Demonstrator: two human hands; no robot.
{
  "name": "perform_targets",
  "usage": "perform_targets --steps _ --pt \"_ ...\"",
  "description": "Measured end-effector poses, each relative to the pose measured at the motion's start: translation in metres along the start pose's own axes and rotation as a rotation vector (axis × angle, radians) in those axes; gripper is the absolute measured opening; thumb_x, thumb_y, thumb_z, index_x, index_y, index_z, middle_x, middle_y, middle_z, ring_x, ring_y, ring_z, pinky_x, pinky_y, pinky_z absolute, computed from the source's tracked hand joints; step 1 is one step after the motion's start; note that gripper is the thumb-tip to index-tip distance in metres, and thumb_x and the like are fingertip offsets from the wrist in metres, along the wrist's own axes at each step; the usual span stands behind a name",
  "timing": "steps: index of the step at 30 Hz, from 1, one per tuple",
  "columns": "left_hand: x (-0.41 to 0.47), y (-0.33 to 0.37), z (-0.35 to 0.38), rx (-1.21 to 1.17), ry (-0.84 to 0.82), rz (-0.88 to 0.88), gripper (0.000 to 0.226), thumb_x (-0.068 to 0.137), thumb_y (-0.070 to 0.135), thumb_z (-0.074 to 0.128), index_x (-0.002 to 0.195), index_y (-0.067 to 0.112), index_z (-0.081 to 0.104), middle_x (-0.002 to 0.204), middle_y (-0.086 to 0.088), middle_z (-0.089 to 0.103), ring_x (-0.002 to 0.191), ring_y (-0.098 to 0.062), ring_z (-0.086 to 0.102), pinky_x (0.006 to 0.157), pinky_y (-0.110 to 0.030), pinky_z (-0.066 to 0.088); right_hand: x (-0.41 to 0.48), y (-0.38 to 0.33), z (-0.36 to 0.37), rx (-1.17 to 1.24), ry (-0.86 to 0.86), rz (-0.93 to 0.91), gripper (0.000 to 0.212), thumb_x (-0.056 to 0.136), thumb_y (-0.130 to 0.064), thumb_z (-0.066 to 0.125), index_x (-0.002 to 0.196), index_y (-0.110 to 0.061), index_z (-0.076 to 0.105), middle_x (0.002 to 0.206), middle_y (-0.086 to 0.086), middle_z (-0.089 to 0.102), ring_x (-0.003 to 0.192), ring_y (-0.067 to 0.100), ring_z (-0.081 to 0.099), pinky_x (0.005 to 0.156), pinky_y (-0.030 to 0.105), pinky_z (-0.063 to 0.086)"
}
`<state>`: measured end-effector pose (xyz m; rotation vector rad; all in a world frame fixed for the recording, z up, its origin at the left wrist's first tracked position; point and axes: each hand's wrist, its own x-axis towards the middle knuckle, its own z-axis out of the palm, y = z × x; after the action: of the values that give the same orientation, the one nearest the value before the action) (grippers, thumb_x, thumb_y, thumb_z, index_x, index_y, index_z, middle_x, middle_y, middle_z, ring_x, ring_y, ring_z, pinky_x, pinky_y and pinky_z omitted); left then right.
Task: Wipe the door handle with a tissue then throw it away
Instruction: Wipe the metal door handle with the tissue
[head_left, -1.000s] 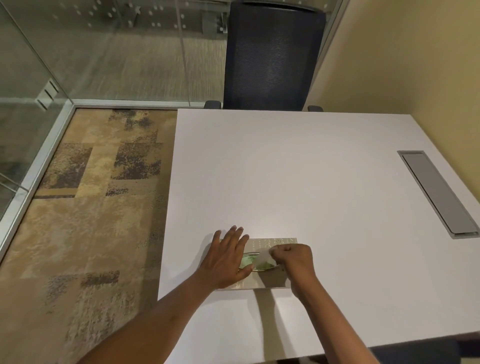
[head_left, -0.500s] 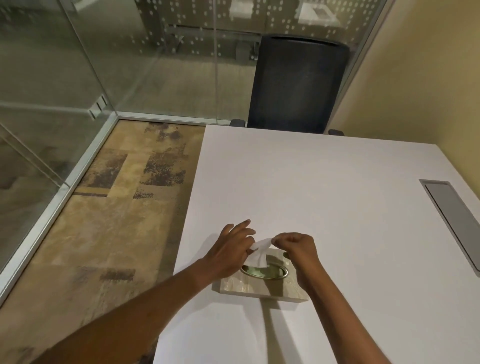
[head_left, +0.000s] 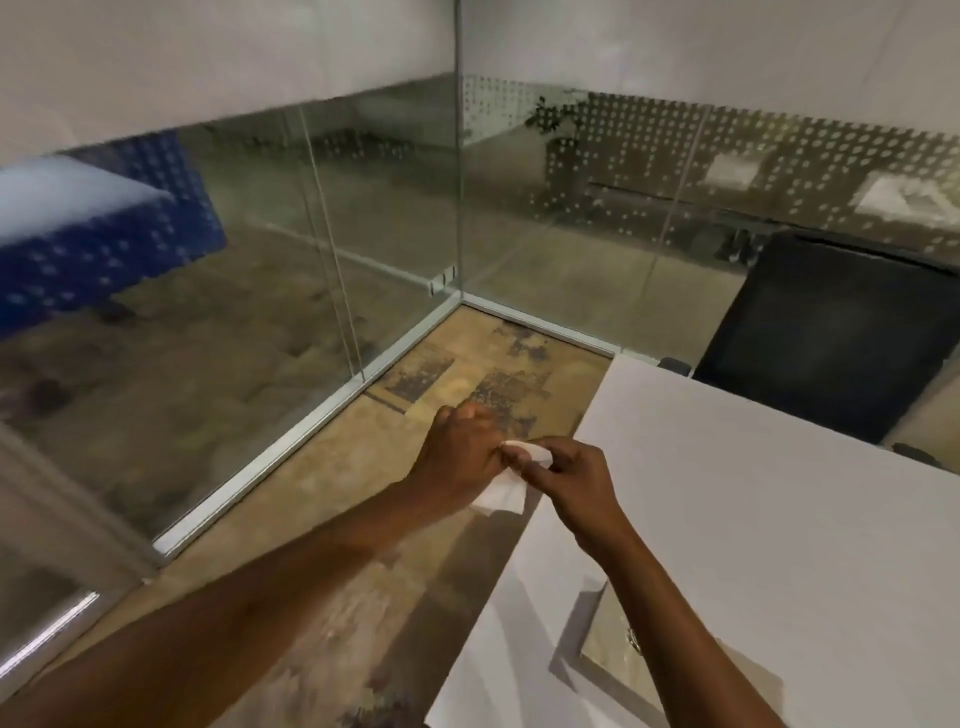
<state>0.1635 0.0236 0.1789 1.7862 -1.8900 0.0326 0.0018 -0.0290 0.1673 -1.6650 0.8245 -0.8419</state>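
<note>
You have the tissue (head_left: 506, 491) pinched between both hands, left hand (head_left: 460, 457) and right hand (head_left: 574, 480), out past the table (head_left: 753, 519) edge; no door handle shows, so go find it next.

A second before, the left hand (head_left: 457, 457) lay flat on the tissue box (head_left: 605, 642) and the right hand (head_left: 571, 480) pinched at its oval slot; since then both hands rose off the box and moved out past the left edge of the bench (head_left: 779, 519), over the carpet (head_left: 363, 571). The tissue (head_left: 506, 488), half a second before only part-drawn from the slot, came fully free and hung between the two hands, each with a pinching grip on it. The head swung up and left, so the box dropped to the lower right under the right forearm and the glass wall (head_left: 311, 234) filled much of the view.
</note>
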Motion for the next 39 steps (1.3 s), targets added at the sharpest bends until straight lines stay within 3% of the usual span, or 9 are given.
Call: perform_targets --steps 2,5,11,15,21,28,31,35,39 --pt "-0.019 -0.028 -0.043 -0.111 -0.017 -0.167 0.029 0.08 0.027 0.07 0.064 0.006 0.059 0.069 -0.015 0.061 0.074 -0.032 0.058 0.063 -0.028 0.033 0.013 -0.026 0.043 -0.031 -0.066 -0.022 0.008 0.08 -0.023 0.07 0.08 -0.028 0.076 0.075 -0.002 0.074 0.071 0.02 0.068 0.064 0.043 0.053" --pt "-0.053 -0.071 -0.099 -0.275 0.075 -0.469 0.046 0.054 0.038 0.086 0.051 0.024 0.043 0.049 0.008 0.043 0.049 -0.005 0.04 0.047 -0.022 0.024 0.023 -0.06 0.109 0.045 -0.161 -0.07 0.02 0.078 -0.015 0.06 0.075 -0.028 0.075 0.074 0.001 0.073 0.07 0.02 0.066 0.063 0.039 0.05" --pt "-0.163 -0.17 -0.213 -0.638 0.35 -0.624 0.039 0.069 0.004 0.076 0.055 0.029 0.05 0.049 0.016 0.046 0.048 0.001 0.037 0.046 -0.021 0.03 0.022 -0.125 0.28 0.425 -0.302 0.01 0.044 0.084 0.009 0.043 0.07 -0.016 0.077 0.068 0.001 0.073 0.07 0.018 0.068 0.064 0.028 0.056" --pt "-0.249 -0.234 -0.29 -0.461 0.426 -0.723 0.041 0.077 -0.002 0.071 0.063 0.024 0.043 0.057 0.012 0.045 0.054 -0.004 0.038 0.048 -0.025 0.03 0.005 -0.165 0.402 0.594 -0.427 0.147 0.04 0.085 0.009 0.041 0.069 -0.006 0.074 0.068 0.01 0.073 0.066 0.021 0.068 0.059 0.029 0.056" --pt "-0.38 -0.304 -0.406 -0.106 0.261 -0.845 0.028 0.078 0.014 0.073 0.065 0.028 0.053 0.065 0.01 0.057 0.058 -0.002 0.048 0.051 -0.014 0.038 -0.022 -0.202 0.542 0.31 -0.79 0.141 0.031 0.084 0.008 0.046 0.07 -0.004 0.071 0.058 0.014 0.061 0.05 0.023 0.057 0.049 0.031 0.054" --pt "-0.454 -0.371 -0.473 -0.15 0.184 -0.889 0.032 0.077 0.012 0.076 0.057 0.028 0.058 0.051 0.021 0.058 0.05 0.006 0.049 0.049 -0.01 0.036 -0.004 -0.222 0.645 0.211 -1.123 0.116 0.032 0.088 0.006 0.046 0.063 -0.007 0.062 0.047 0.007 0.05 0.044 0.019 0.055 0.043 0.026 0.045" --pt "-0.466 -0.412 -0.481 -0.05 0.29 -0.922 0.028 0.076 0.023 0.077 0.057 0.028 0.057 0.053 0.019 0.059 0.05 0.004 0.047 0.049 -0.015 0.035 0.008 -0.227 0.696 0.439 -1.148 0.255 0.033 0.087 0.004 0.048 0.063 -0.003 0.069 0.063 0.012 0.068 0.059 0.019 0.066 0.056 0.031 0.056" --pt "-0.468 -0.476 -0.483 0.038 0.455 -0.933 0.021 0.079 0.038 0.069 0.064 0.03 0.057 0.059 0.011 0.059 0.053 0.0 0.047 0.052 -0.023 0.038 0.034 -0.229 0.77 0.872 -1.042 0.499 0.03 0.081 -0.015 0.057 0.096 0.008 0.069 0.1 0.026 0.071 0.088 0.031 0.07 0.066 0.038 0.057" --pt "-0.458 -0.552 -0.488 -0.116 0.497 -0.905 0.013 0.08 0.035 0.063 0.07 0.028 0.06 0.064 0.006 0.064 0.058 -0.005 0.051 0.055 -0.034 0.042 0.082 -0.228 0.838 0.979 -0.893 0.6 0.025 0.075 -0.017 0.058 0.088 0.001 0.069 0.086 0.02 0.073 0.078 0.028 0.071 0.064 0.036 0.059"
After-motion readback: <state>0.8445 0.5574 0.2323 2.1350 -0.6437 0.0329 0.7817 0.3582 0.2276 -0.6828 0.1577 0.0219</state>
